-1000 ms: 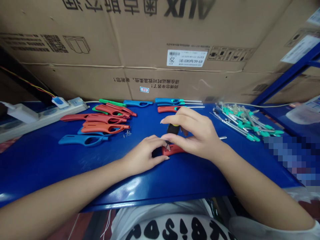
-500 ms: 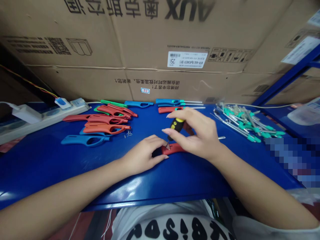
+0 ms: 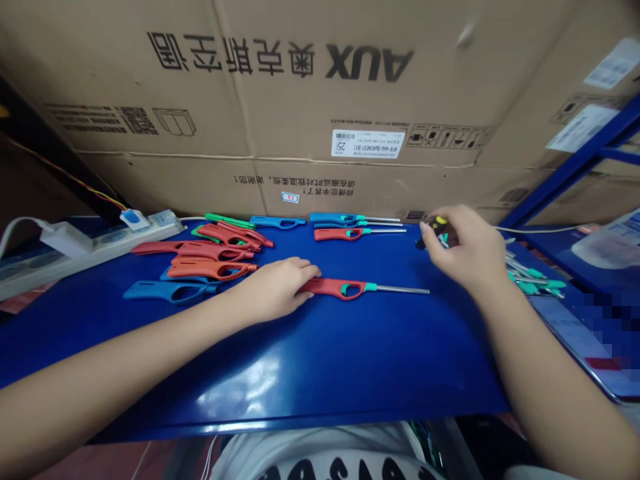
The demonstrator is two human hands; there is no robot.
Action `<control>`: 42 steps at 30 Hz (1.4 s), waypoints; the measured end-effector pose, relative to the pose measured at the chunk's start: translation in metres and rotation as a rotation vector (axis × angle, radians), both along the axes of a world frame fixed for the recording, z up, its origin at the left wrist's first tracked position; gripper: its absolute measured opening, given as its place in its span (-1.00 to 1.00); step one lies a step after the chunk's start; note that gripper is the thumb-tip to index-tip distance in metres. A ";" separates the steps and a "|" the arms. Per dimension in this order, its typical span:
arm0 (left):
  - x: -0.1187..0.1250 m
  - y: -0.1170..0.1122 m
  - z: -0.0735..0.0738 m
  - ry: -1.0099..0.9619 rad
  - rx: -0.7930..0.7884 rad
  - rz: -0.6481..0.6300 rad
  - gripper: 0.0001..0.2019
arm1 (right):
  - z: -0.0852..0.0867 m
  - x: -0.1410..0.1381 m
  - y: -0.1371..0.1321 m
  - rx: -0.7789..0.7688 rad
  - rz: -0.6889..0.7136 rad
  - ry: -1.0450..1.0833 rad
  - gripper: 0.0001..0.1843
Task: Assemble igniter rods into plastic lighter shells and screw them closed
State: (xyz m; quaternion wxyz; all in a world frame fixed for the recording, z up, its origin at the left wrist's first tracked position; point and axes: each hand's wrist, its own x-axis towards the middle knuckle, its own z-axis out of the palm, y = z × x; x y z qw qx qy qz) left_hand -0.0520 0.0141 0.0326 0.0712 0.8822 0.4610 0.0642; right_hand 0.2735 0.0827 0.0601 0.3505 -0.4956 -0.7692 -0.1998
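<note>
A red stick lighter (image 3: 345, 288) with a green trigger and a metal tube lies on the blue table (image 3: 320, 360) in the middle. My left hand (image 3: 273, 288) rests on its handle end, fingers curled over it. My right hand (image 3: 467, 250) is at the right rear, closed round a small black-and-yellow screwdriver (image 3: 436, 230), close to the pile of metal tubes with green ends (image 3: 530, 273).
Red, blue and green lighter shells (image 3: 200, 263) lie at the left rear, two finished lighters (image 3: 350, 225) at the back. A white power strip (image 3: 90, 243) runs along the left edge. Big cardboard boxes (image 3: 320, 100) wall the back. A blue shelf frame stands at the right.
My right hand lifted the screwdriver off the red lighter and carried it right and back toward the tube pile. The lighter now lies uncovered. My left hand stayed on its handle.
</note>
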 end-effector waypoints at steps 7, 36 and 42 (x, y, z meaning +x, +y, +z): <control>-0.003 0.055 -0.005 0.014 0.015 -0.059 -0.81 | -0.001 0.017 0.006 -0.098 -0.103 0.011 -0.77; 0.006 0.142 0.004 0.095 0.131 -0.010 -0.79 | -0.012 0.031 0.023 -1.063 -0.334 -0.267 -0.68; 0.007 0.141 0.006 0.117 0.149 0.003 -0.79 | -0.017 0.038 0.031 -0.954 -0.363 -0.291 -0.72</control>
